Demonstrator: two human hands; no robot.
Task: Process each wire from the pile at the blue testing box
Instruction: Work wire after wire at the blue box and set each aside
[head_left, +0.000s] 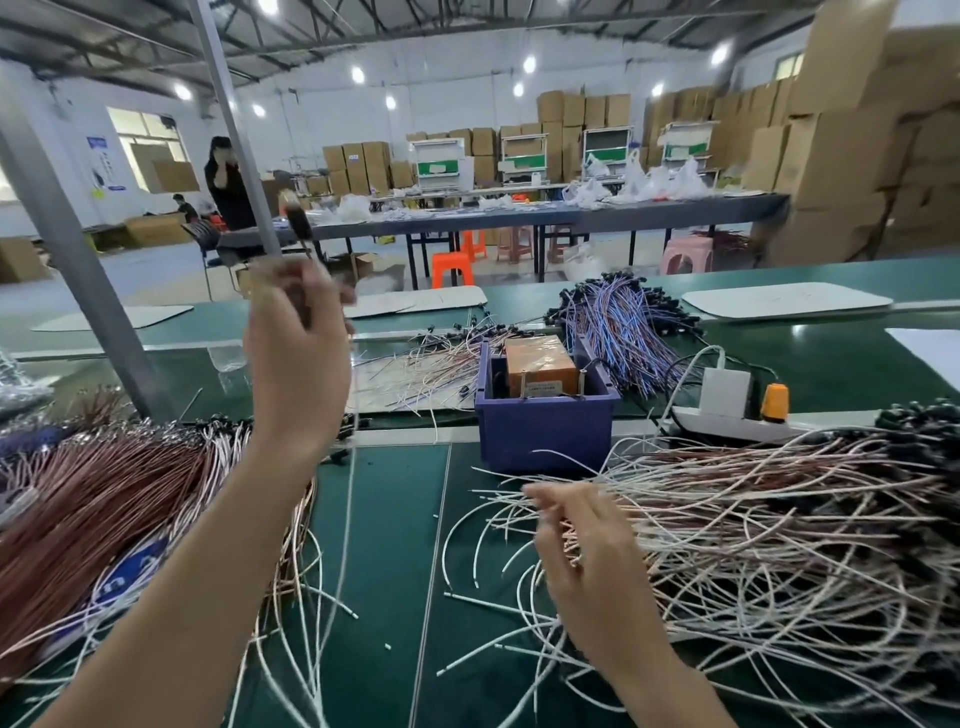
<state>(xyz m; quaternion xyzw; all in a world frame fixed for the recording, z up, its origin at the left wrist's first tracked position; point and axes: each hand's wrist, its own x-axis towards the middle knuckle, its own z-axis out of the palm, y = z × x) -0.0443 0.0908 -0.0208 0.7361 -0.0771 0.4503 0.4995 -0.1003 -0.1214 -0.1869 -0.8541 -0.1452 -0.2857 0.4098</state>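
The blue testing box (543, 431) stands mid-table with an orange block (540, 364) inside it. My left hand (298, 353) is raised high left of the box, motion-blurred, fingers closed on a wire whose thin white strand (347, 519) trails down to the table. My right hand (587, 561) rests low at the left edge of the big pile of white and copper wires (779, 525) on the right, fingers pinching strands there. A second heap of copper and white wires (104, 509) lies on the left.
A white power strip (727, 421) with an orange plug sits right of the box. Blue and red wire bundles (623, 327) lie behind it. A slanted grey metal post (78, 260) rises at left. A person stands far back among cardboard boxes.
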